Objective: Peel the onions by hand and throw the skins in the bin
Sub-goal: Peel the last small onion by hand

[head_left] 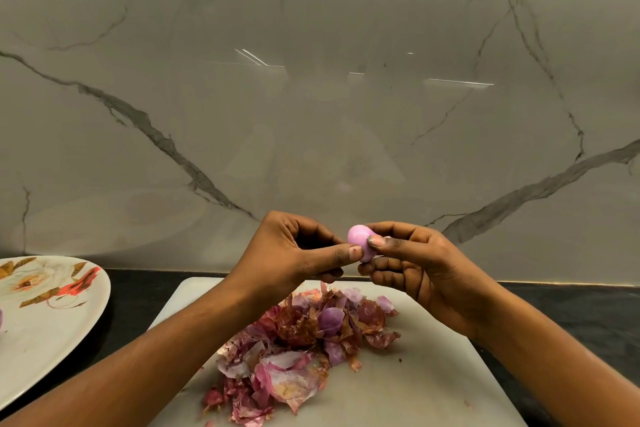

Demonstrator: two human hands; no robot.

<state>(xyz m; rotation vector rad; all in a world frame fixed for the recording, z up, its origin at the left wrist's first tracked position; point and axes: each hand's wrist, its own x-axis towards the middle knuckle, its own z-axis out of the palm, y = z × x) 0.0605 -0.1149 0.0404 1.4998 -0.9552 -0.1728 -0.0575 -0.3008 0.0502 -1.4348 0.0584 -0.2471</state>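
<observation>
A small pink peeled onion (pixel 360 242) is held up above the white cutting board (pixel 433 374), between both hands. My left hand (pixel 294 253) pinches its left side with thumb and curled fingers. My right hand (pixel 415 270) pinches its right side, thumb on top and fingers curled below. A heap of red and purple onion skins (pixel 301 347) lies on the board under my hands. No bin shows in view.
A floral plate (pixel 45 315) sits at the left on the dark counter (pixel 571 315), with a sliver of something purple at its left edge. A marble wall (pixel 311 97) rises right behind the board.
</observation>
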